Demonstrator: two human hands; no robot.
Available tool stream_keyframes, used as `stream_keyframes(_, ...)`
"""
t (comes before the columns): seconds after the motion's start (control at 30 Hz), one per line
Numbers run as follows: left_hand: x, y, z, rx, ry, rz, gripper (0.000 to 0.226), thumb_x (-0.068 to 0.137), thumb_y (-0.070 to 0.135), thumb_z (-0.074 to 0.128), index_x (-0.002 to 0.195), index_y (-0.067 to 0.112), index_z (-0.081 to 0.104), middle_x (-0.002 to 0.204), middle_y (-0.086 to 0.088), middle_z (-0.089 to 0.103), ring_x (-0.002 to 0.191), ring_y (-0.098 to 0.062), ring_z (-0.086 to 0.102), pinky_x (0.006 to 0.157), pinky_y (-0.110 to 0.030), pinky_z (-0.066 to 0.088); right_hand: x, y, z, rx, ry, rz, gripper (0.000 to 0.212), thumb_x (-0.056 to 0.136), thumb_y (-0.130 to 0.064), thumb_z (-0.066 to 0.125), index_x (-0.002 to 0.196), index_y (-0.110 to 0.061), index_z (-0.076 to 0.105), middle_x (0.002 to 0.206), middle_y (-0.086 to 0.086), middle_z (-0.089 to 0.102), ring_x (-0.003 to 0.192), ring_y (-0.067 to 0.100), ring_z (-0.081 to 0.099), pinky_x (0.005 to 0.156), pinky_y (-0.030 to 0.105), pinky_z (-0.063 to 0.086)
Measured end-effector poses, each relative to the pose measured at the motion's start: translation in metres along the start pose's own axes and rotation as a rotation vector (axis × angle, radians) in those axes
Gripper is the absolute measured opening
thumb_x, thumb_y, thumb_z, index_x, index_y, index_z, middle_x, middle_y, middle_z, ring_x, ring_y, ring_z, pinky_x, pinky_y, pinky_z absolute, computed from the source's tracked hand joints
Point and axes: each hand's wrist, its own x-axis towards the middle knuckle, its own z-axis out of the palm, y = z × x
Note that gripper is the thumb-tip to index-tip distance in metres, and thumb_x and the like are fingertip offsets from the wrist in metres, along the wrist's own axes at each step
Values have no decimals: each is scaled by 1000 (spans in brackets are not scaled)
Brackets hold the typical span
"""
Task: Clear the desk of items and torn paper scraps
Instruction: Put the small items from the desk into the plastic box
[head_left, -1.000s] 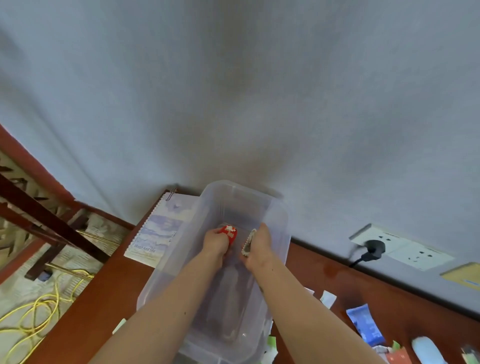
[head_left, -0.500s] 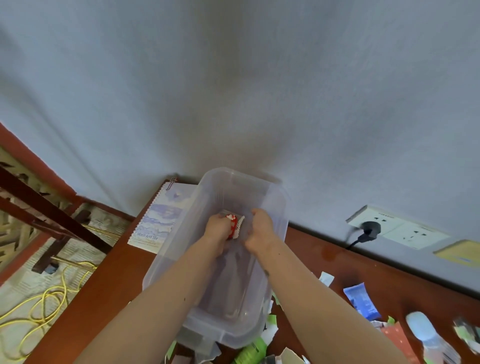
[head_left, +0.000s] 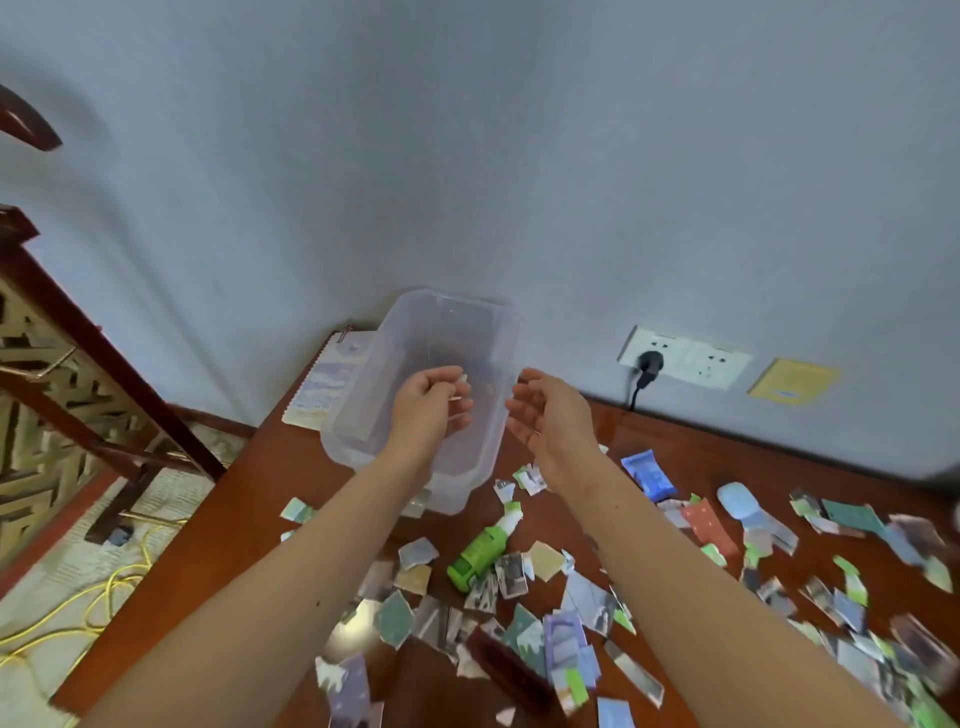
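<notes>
Clear bin (head_left: 363, 415) at the counter's (head_left: 249, 493) back left corner, contents too blurred to tell. Left hand (head_left: 426, 410) curls above it by a pale bit (head_left: 460, 380), grip unclear; right hand (head_left: 550, 415) beside it, fingers relaxed. Scraps (head_left: 563, 642) litter the counter's near side.

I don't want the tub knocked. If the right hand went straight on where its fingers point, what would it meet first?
Probably the right wall of the clear plastic storage bin, just ahead of the right hand; depth is unclear, so it may pass above.
</notes>
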Motion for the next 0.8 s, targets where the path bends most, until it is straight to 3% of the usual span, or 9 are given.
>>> stream_keyframes(0.2,-67,-28,13,53,-28,-14,21,98,2,42,104,11,60,88,-6,62,69,-15,58,60,-24,54,-47,31,-62,-9,33,27,23,94,-7,42,99,-14,63,87,4,59,71,14,58,64,27,49)
stream_keyframes(0.33,-97,-61,14,62,-63,-94,20,97,1,44,98,12,60,84,-5,63,67,-15,59,61,-26,54,-69,56,-95,-45,40,101,21,93,-8,44,104,-12,62,78,2,58,66,12,55,65,27,47)
stream_keyframes(0.43,-115,-84,11,125,-81,-170,20,95,1,43,97,11,61,85,-6,64,67,-16,59,60,-27,52,-79,76,-113,-113,57,161,22,96,-11,44,106,-11,63,85,4,58,70,14,57,66,28,49)
stream_keyframes(0.6,-139,-114,6,139,-48,-281,19,92,-3,47,101,7,60,83,-7,62,62,-15,57,53,-24,51,-92,100,-128,-180,29,228,24,94,-5,44,109,-8,62,76,3,53,61,13,50,58,26,43)
stream_keyframes(0.7,-149,-128,2,133,-12,-328,18,91,-5,46,98,7,58,83,-9,59,62,-16,54,51,-23,50,-93,117,-136,-278,14,225,27,94,-6,44,112,-8,63,78,3,54,67,14,50,58,26,42)
stream_keyframes(0.8,-154,-149,-3,188,1,-379,19,94,1,46,105,10,58,86,-6,59,67,-14,56,58,-24,51,-90,139,-146,-483,-31,183,26,94,-7,43,110,-13,62,91,3,59,78,14,55,61,24,44)
